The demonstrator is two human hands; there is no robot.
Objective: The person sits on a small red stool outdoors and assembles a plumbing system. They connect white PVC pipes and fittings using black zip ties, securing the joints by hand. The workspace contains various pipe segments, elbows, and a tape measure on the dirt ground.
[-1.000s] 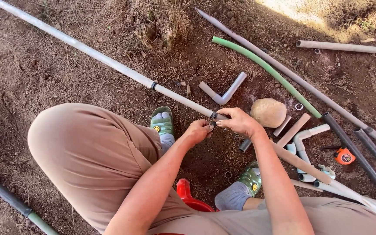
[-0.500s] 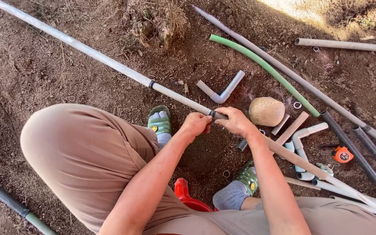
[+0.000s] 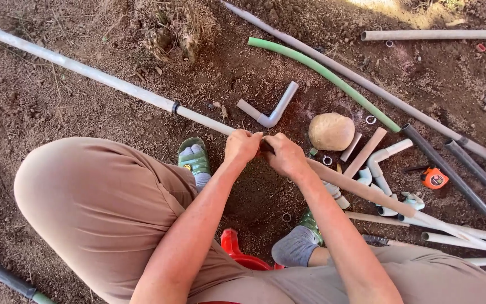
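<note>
Plainly, both hands met at one joint when I viewed the scene. My left hand (image 3: 242, 147) was closed round the near end of the long pale grey plastic pipe (image 3: 94, 75), which ran away up-left across the bare brown soil (image 3: 40, 112). My right hand (image 3: 284, 156) was closed round the end of the tan plastic pipe (image 3: 367, 190), which ran down-right. The small dark coupling between the fingertips was mostly hidden, so I could not tell whether the two ends were seated.

Risks noted: the grey pipe was long and lay unsupported on uneven soil, so its far end could have levered the joint out of line. Loose soil could have fouled the ends if either had dipped. A slip could have sent the tan pipe into the round tan stone (image 3: 331, 131) just beside it.

Room: tight on the right, where short pipe offcuts, a white elbow fitting (image 3: 386, 163), an orange tape measure (image 3: 435, 179) and dark grey pipes (image 3: 451, 171) crowded together. A grey L-shaped pipe piece (image 3: 271, 110) lay just beyond the hands. The bent knees and green sandals (image 3: 193, 156) closed the near side. Soil lay more open to the left, beyond the grey pipe.
</note>
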